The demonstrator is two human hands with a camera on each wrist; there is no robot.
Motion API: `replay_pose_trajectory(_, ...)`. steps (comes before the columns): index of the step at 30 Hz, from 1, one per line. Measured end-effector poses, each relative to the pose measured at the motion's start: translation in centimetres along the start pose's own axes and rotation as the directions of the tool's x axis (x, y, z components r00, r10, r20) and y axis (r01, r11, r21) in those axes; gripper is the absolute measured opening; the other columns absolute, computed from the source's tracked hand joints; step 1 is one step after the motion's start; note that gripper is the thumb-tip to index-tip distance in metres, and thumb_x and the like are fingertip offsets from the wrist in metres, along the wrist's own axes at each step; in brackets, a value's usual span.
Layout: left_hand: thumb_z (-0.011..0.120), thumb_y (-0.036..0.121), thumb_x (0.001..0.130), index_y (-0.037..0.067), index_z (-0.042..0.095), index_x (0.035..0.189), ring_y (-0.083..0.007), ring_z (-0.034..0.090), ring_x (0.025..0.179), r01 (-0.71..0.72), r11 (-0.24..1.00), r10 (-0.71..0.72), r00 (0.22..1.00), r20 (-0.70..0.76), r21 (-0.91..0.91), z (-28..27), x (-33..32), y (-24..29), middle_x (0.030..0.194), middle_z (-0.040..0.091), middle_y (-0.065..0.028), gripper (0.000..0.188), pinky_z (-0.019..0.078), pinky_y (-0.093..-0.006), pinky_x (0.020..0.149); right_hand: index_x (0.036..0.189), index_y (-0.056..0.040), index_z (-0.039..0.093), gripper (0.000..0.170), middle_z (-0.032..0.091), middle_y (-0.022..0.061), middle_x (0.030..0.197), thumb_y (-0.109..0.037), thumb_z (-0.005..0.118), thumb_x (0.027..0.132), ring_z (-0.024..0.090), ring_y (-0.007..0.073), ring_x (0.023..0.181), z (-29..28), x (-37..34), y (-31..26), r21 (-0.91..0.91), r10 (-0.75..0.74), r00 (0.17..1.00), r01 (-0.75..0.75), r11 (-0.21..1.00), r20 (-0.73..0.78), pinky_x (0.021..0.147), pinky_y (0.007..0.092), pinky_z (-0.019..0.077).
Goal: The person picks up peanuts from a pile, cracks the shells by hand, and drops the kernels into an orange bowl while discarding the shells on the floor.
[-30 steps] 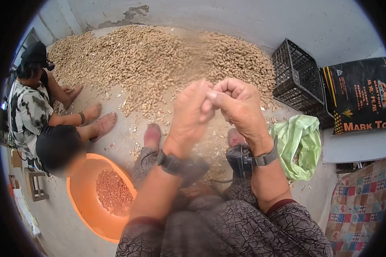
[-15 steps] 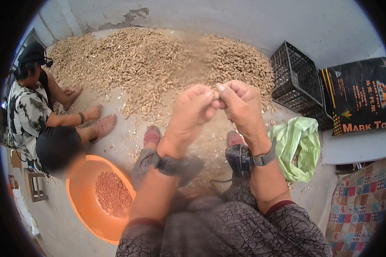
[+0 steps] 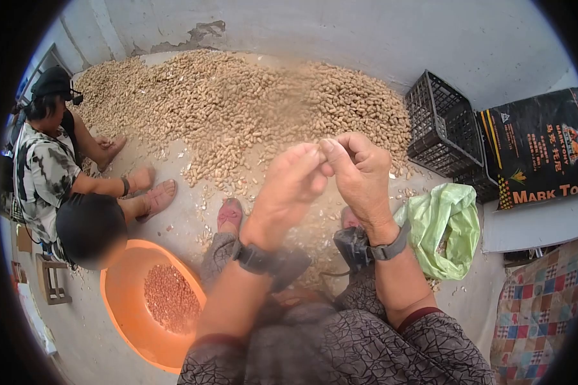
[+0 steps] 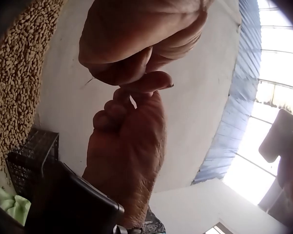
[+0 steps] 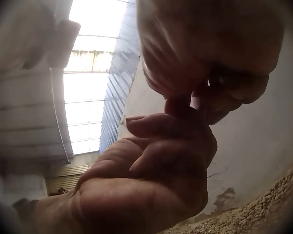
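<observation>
My left hand (image 3: 288, 186) and right hand (image 3: 364, 179) meet in front of the peanut pile, thumb and fingertips together. A small peanut pod is pinched between them, mostly hidden by the fingertips now. In the left wrist view the left hand (image 4: 136, 39) hangs over the right hand (image 4: 127, 141), their fingertips touching. The right wrist view has the curled fingers of the left hand (image 5: 151, 180) against those of the right hand (image 5: 210, 48). A large heap of unshelled peanuts (image 3: 205, 109) covers the floor beyond.
An orange basin (image 3: 119, 282) with reddish shelled peanuts (image 3: 170, 295) stands at left, near a seated person (image 3: 42, 167). To the right are a pale green bag (image 3: 433, 234), a black plastic crate (image 3: 440, 122) and a black printed sack (image 3: 539, 144). A patchwork cloth (image 3: 542, 308) lies lower right.
Both hands stay together at the fingertips, shifting slightly as they work the peanut pod. The pod showed between the thumbs half a second ago and is now mostly covered.
</observation>
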State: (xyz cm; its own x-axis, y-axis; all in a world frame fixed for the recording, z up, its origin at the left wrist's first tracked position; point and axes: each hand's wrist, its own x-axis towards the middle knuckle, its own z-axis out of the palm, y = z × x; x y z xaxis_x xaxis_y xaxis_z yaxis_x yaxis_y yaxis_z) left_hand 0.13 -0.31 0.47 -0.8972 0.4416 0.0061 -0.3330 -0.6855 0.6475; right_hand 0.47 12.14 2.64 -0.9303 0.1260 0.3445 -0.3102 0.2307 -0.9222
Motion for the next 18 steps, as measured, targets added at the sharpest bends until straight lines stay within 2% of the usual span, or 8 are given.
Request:
replay_pose_trajectory(3, 0.052, 0.021, 0.092, 0.003, 0.057, 0.094, -0.0010, 0.043, 0.060, -0.002, 0.998, 0.006, 0.997, 0.074, -0.061, -0.7, -0.1, 0.2, 0.080, 0.057, 0.0015, 0.018, 0.0331, -0.0141, 0.051, 0.081, 0.0013, 0.063, 0.012, 0.062, 0.0030, 0.064, -0.011, 0.065, 0.081, 0.055, 0.0068, 0.057, -0.5, 0.3, -0.2, 0.083, 0.003, 0.998, -0.007, 0.997, 0.055, 0.050, 0.0216, 0.0415)
replay_pose_trajectory(5, 0.054, 0.017, 0.090, 0.002, 0.057, 0.094, -0.0022, 0.043, 0.060, -0.060, 0.996, 0.065, 0.995, 0.074, -0.069, -0.6, -0.1, 0.4, 0.080, 0.057, 0.0015, 0.016, 0.0338, -0.0154, 0.053, 0.093, 0.0014, 0.062, 0.020, 0.064, 0.0031, 0.072, -0.014, 0.067, 0.081, 0.055, 0.0063, 0.060, -1.3, 0.6, -1.6, 0.143, 0.185, 0.957, -0.219, 0.965, 0.222, 0.051, 0.0202, 0.0421)
replay_pose_trajectory(6, 0.054, 0.017, 0.090, 0.002, 0.057, 0.094, -0.0022, 0.043, 0.060, -0.060, 0.996, 0.065, 0.995, 0.073, -0.070, -0.4, -0.1, 0.5, 0.080, 0.057, 0.0015, 0.016, 0.0338, -0.0154, 0.053, 0.093, 0.0014, 0.062, 0.020, 0.064, 0.0031, 0.072, -0.014, 0.067, 0.081, 0.055, 0.0063, 0.060, -1.6, 0.6, -2.1, 0.142, 0.185, 0.957, -0.220, 0.965, 0.222, 0.051, 0.0202, 0.0421)
replay_pose_trajectory(9, 0.055, 0.015, 0.088, 0.000, 0.059, 0.096, -0.0034, 0.043, 0.058, -0.068, 0.993, 0.077, 0.992, 0.096, -0.093, 0.0, -0.2, 0.5, 0.079, 0.056, 0.0012, 0.017, 0.0342, -0.0162, 0.054, 0.100, 0.0009, 0.061, 0.027, 0.062, 0.0022, 0.075, -0.017, 0.068, 0.080, 0.053, 0.0051, 0.061, -2.0, 0.6, -2.6, 0.133, 0.321, 0.875, -0.390, 0.911, 0.363, 0.052, 0.0193, 0.0415)
replay_pose_trajectory(11, 0.056, 0.014, 0.087, -0.002, 0.062, 0.097, -0.0037, 0.043, 0.058, -0.035, 0.999, 0.037, 0.997, 0.061, -0.030, 0.1, 0.0, 0.4, 0.080, 0.057, 0.0000, 0.020, 0.0342, -0.0168, 0.054, 0.106, -0.0010, 0.059, 0.036, 0.055, -0.0048, 0.070, -0.023, 0.069, 0.079, 0.039, -0.0012, 0.050, -2.1, 0.8, -2.5, 0.162, 0.328, 0.844, -0.427, 0.889, 0.424, 0.042, 0.0144, 0.0268)
replay_pose_trajectory(15, 0.057, 0.013, 0.086, -0.004, 0.063, 0.097, -0.0034, 0.043, 0.059, -0.046, 0.999, 0.045, 0.998, 0.048, 0.018, 0.6, -0.2, 0.4, 0.080, 0.057, -0.0004, 0.021, 0.0338, -0.0165, 0.054, 0.108, -0.0004, 0.058, 0.041, 0.055, -0.0050, 0.071, -0.024, 0.070, 0.077, 0.039, -0.0010, 0.050, -2.6, 0.7, -2.6, 0.187, 0.347, 0.826, -0.464, 0.866, 0.444, 0.042, 0.0143, 0.0266)
replay_pose_trajectory(17, 0.056, 0.012, 0.086, -0.004, 0.063, 0.096, -0.0028, 0.042, 0.058, -0.029, 0.996, 0.023, 0.997, 0.073, 0.081, 0.5, -0.2, 0.3, 0.082, 0.058, -0.0005, 0.020, 0.0345, -0.0165, 0.054, 0.100, -0.0003, 0.063, 0.029, 0.059, -0.0012, 0.072, -0.020, 0.067, 0.078, 0.048, 0.0029, 0.058, -2.9, 0.6, -2.7, 0.177, 0.350, 0.814, -0.472, 0.863, 0.463, 0.049, 0.0171, 0.0366)
replay_pose_trajectory(18, 0.056, 0.012, 0.086, -0.004, 0.063, 0.096, -0.0028, 0.042, 0.058, -0.028, 0.996, 0.022, 0.997, 0.073, 0.081, 0.7, -0.2, 0.2, 0.082, 0.058, -0.0005, 0.020, 0.0345, -0.0165, 0.054, 0.100, -0.0003, 0.063, 0.029, 0.059, -0.0012, 0.072, -0.020, 0.067, 0.078, 0.048, 0.0029, 0.058, -2.9, 0.6, -2.7, 0.178, 0.351, 0.815, -0.473, 0.863, 0.462, 0.049, 0.0171, 0.0366)
